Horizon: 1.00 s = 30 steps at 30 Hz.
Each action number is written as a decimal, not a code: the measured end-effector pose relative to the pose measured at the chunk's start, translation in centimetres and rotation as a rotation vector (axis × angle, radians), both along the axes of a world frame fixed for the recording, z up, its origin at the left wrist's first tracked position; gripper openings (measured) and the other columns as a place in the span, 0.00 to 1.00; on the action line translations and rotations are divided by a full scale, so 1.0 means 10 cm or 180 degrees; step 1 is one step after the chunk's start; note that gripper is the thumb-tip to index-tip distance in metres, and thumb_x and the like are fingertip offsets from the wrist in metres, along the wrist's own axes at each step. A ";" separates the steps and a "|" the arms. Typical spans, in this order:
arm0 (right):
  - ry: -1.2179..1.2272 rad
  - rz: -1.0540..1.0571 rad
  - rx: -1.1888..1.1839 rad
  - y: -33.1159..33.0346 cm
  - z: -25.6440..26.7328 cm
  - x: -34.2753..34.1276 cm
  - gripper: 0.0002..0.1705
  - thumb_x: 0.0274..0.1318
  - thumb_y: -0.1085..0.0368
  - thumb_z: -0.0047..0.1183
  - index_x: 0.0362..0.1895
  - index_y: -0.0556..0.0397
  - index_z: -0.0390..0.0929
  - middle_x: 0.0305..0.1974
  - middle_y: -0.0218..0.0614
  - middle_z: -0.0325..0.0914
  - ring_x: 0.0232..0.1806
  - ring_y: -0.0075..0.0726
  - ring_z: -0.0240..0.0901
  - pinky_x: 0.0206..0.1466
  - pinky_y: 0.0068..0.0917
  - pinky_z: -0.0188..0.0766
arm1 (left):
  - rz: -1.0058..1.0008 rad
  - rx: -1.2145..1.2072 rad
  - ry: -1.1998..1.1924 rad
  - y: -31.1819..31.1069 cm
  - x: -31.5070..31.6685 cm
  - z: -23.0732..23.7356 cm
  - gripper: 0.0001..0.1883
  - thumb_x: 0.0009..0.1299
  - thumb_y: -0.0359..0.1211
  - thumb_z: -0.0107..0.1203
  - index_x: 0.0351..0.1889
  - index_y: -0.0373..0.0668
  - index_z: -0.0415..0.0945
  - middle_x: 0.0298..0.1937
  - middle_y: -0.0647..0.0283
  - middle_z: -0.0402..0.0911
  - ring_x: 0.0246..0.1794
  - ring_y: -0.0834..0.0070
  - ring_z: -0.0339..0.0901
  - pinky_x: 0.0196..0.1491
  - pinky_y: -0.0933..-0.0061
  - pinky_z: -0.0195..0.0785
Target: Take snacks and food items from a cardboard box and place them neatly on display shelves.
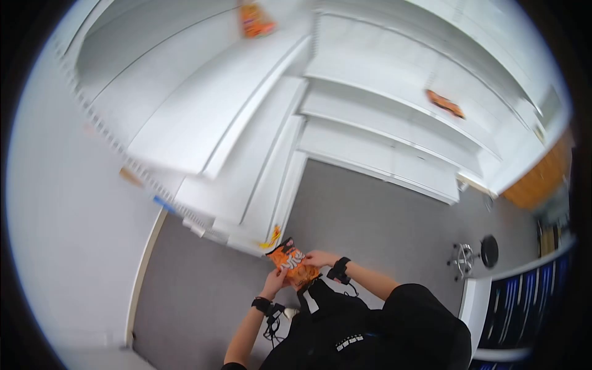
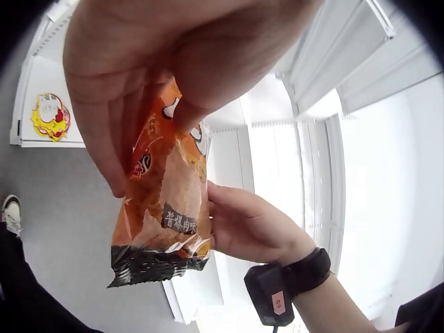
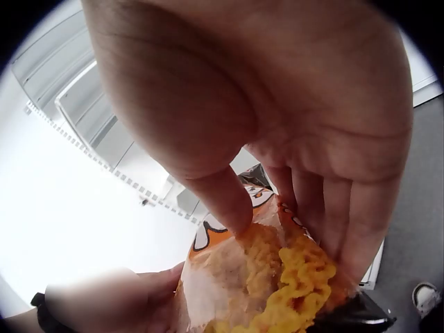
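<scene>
An orange snack bag (image 1: 295, 264) with black ends is held between both hands in front of the body. The left hand (image 1: 275, 282) grips one side, its thumb on the printed face and its fingers behind, as the left wrist view shows for the bag (image 2: 166, 180). On the opposite side the right hand (image 1: 319, 259) pinches the bag between thumb and fingers. Yellow curly snacks show on the bag (image 3: 270, 277) below the right thumb in the right wrist view. The far fingertips are partly hidden behind it.
White shelves (image 1: 246, 179) stand ahead and to the left. A yellow-red packet (image 1: 274, 236) lies on the lowest shelf near the hands; orange bags (image 1: 255, 20) (image 1: 445, 103) are on higher shelves. A black stool (image 1: 488, 251) stands at the right.
</scene>
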State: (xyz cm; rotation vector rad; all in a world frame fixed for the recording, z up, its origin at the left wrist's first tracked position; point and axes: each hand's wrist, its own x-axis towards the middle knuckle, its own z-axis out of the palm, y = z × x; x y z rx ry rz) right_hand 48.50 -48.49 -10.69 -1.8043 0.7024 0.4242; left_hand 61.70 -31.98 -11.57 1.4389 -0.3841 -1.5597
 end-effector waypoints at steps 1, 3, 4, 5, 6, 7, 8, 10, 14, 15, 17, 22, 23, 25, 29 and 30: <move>-0.0036 -0.0219 -0.0049 -0.06 0.07 -0.14 0.23 0.47 0.52 0.42 0.36 0.61 0.69 0.30 0.41 0.72 0.31 0.31 0.67 0.34 0.27 0.63 | -0.0106 -0.0041 0.0035 -0.11 -0.06 0.00 0.18 0.63 0.41 0.42 0.42 0.36 0.62 0.35 0.61 0.70 0.34 0.73 0.73 0.35 0.75 0.69; -0.0103 -0.0690 0.0039 -0.21 0.21 -0.47 0.23 0.47 0.52 0.42 0.38 0.60 0.69 0.29 0.37 0.71 0.29 0.29 0.65 0.32 0.25 0.64 | -0.0432 -0.0124 0.0035 -0.50 -0.19 0.02 0.18 0.63 0.41 0.41 0.42 0.36 0.62 0.36 0.59 0.70 0.35 0.72 0.73 0.35 0.75 0.69; -0.0151 -0.0844 0.0015 -0.29 0.23 -0.62 0.23 0.47 0.52 0.42 0.38 0.60 0.69 0.29 0.37 0.71 0.29 0.29 0.65 0.32 0.25 0.64 | -0.0606 -0.0113 0.0030 -0.67 -0.27 0.04 0.18 0.63 0.40 0.41 0.43 0.35 0.61 0.37 0.59 0.70 0.34 0.73 0.73 0.35 0.75 0.69; -0.0230 -0.1143 0.0099 -0.39 0.24 -0.80 0.23 0.46 0.52 0.43 0.36 0.61 0.69 0.26 0.36 0.70 0.26 0.28 0.65 0.28 0.25 0.64 | -0.0780 -0.0100 0.0024 -0.85 -0.37 0.06 0.18 0.63 0.40 0.41 0.44 0.35 0.60 0.38 0.59 0.70 0.34 0.73 0.73 0.35 0.75 0.69; -0.0317 -0.1440 0.0183 -0.48 0.25 -0.98 0.22 0.44 0.53 0.44 0.35 0.62 0.70 0.23 0.35 0.69 0.22 0.26 0.65 0.25 0.24 0.65 | -0.0936 -0.0120 -0.0021 -1.03 -0.48 0.10 0.18 0.63 0.40 0.41 0.44 0.35 0.60 0.38 0.59 0.70 0.34 0.73 0.73 0.35 0.75 0.69; -0.0375 -0.1535 0.0154 -0.59 0.27 -1.15 0.22 0.44 0.53 0.44 0.35 0.62 0.70 0.23 0.35 0.69 0.22 0.26 0.65 0.25 0.24 0.65 | -0.1061 -0.0142 -0.0108 -1.22 -0.60 0.17 0.18 0.63 0.40 0.40 0.44 0.35 0.60 0.38 0.57 0.70 0.35 0.72 0.72 0.37 0.75 0.68; -0.0395 -0.1689 0.0162 -0.69 0.30 -1.33 0.22 0.44 0.53 0.44 0.36 0.61 0.69 0.24 0.34 0.69 0.22 0.26 0.65 0.25 0.24 0.65 | -0.1186 -0.0164 -0.0196 -1.42 -0.73 0.22 0.18 0.64 0.40 0.40 0.44 0.36 0.60 0.38 0.56 0.70 0.36 0.72 0.72 0.38 0.75 0.68; -0.0477 -0.1938 0.0145 -0.94 0.36 -1.66 0.22 0.44 0.53 0.44 0.37 0.61 0.69 0.24 0.34 0.69 0.22 0.26 0.65 0.24 0.23 0.65 | -0.1426 -0.0186 -0.0309 -1.82 -1.00 0.29 0.18 0.64 0.40 0.39 0.44 0.36 0.59 0.38 0.56 0.70 0.36 0.72 0.72 0.38 0.75 0.68; -0.0593 -0.2331 -0.0051 -1.58 0.40 -2.35 0.22 0.44 0.53 0.44 0.36 0.61 0.70 0.22 0.35 0.70 0.20 0.27 0.66 0.23 0.25 0.66 | -0.1778 -0.0236 -0.0221 -2.66 -1.63 0.33 0.17 0.64 0.38 0.38 0.44 0.35 0.60 0.37 0.57 0.70 0.36 0.72 0.72 0.39 0.76 0.67; -0.0600 -0.2414 -0.0098 -1.71 0.39 -2.52 0.22 0.44 0.53 0.45 0.35 0.60 0.70 0.22 0.36 0.71 0.19 0.28 0.66 0.23 0.25 0.66 | -0.1880 -0.0146 -0.0148 -2.84 -1.80 0.36 0.16 0.64 0.38 0.38 0.44 0.35 0.60 0.37 0.58 0.70 0.36 0.72 0.72 0.39 0.76 0.67; -0.0711 -0.2504 -0.0336 -2.08 0.36 -2.92 0.22 0.43 0.54 0.45 0.35 0.60 0.71 0.21 0.39 0.72 0.19 0.30 0.67 0.23 0.25 0.66 | -0.2017 -0.0163 -0.0213 -3.29 -2.18 0.42 0.16 0.64 0.38 0.38 0.44 0.35 0.60 0.37 0.58 0.70 0.36 0.72 0.72 0.39 0.76 0.67; -0.0523 -0.2750 -0.0720 -2.81 0.49 -3.72 0.21 0.44 0.54 0.44 0.35 0.59 0.70 0.25 0.41 0.72 0.25 0.32 0.69 0.27 0.27 0.66 | -0.2306 -0.0310 -0.0219 -4.20 -2.94 0.58 0.16 0.64 0.39 0.40 0.41 0.35 0.62 0.35 0.60 0.70 0.34 0.75 0.72 0.38 0.77 0.67; -0.0569 -0.2824 -0.0671 -2.91 0.51 -3.79 0.21 0.44 0.54 0.44 0.35 0.59 0.70 0.25 0.41 0.72 0.25 0.32 0.69 0.27 0.27 0.66 | -0.2374 -0.0261 -0.0273 -4.37 -3.00 0.63 0.16 0.64 0.39 0.40 0.41 0.35 0.62 0.35 0.60 0.70 0.34 0.75 0.72 0.38 0.77 0.67; -0.0678 -0.3143 -0.0630 -3.10 0.57 -4.06 0.20 0.44 0.55 0.45 0.36 0.59 0.70 0.26 0.42 0.72 0.25 0.34 0.69 0.27 0.28 0.66 | -0.2452 -0.0333 -0.0286 -4.63 -3.29 0.74 0.16 0.64 0.39 0.40 0.40 0.34 0.62 0.35 0.60 0.71 0.34 0.75 0.72 0.38 0.77 0.67; -0.0706 -0.3498 -0.0788 -3.41 0.55 -4.41 0.19 0.43 0.57 0.47 0.35 0.60 0.70 0.27 0.44 0.73 0.26 0.35 0.70 0.29 0.28 0.66 | -0.2668 -0.0374 -0.0489 -5.19 -3.65 0.71 0.15 0.64 0.38 0.40 0.38 0.33 0.63 0.34 0.59 0.71 0.34 0.74 0.72 0.38 0.76 0.67; -0.0707 -0.3418 -0.1323 -3.53 0.41 -4.45 0.19 0.43 0.57 0.47 0.35 0.60 0.70 0.26 0.44 0.72 0.27 0.35 0.70 0.30 0.27 0.66 | -0.2764 -0.0417 -0.0521 -5.35 -3.70 0.71 0.15 0.64 0.38 0.39 0.38 0.34 0.63 0.34 0.59 0.72 0.34 0.74 0.72 0.38 0.76 0.67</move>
